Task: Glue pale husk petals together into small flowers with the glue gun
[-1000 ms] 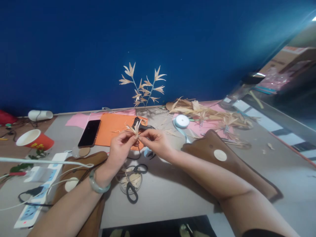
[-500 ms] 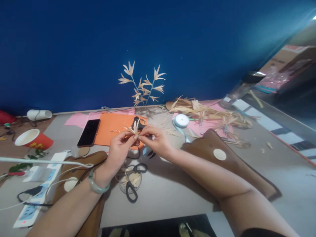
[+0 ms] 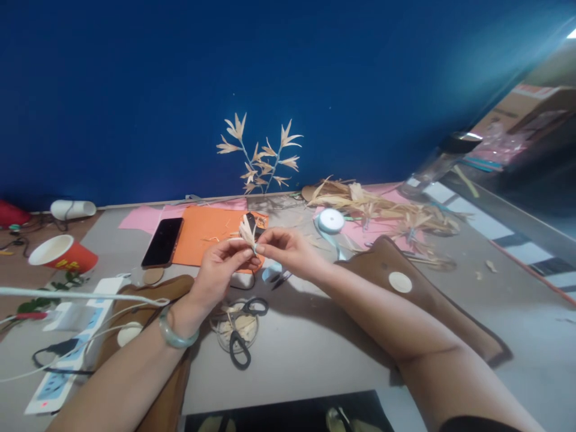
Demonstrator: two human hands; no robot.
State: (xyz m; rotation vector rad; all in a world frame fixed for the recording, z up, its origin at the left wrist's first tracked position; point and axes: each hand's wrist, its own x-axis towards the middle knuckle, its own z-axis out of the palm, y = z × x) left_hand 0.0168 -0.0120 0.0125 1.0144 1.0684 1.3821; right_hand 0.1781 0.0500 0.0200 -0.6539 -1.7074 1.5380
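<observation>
A small pale corn-husk flower (image 3: 246, 231) is held upright above the table's middle, its petals pointing up. My left hand (image 3: 222, 264), with a bracelet on the wrist, pinches it low down from the left. From the right, my right hand (image 3: 288, 252) pinches its base, where a bit of pale blue shows. Just below lie black-handled scissors (image 3: 240, 339) across a round clear dish (image 3: 245, 330) of husk scraps. Behind, against the blue wall, stands a branched stem of husk flowers (image 3: 263, 159).
An orange sheet (image 3: 198, 240) with a phone (image 3: 162, 241) lies left of centre. At right are a ribbon roll (image 3: 332, 221), a heap of dried husks (image 3: 382, 210) and a brown mat (image 3: 373, 270). A red cup (image 3: 65, 255) and power strip (image 3: 54, 378) sit at left.
The flower has turned between my fingers, and its petals now look more bunched together. My right hand has shifted slightly to the right. The things on the table have stayed put.
</observation>
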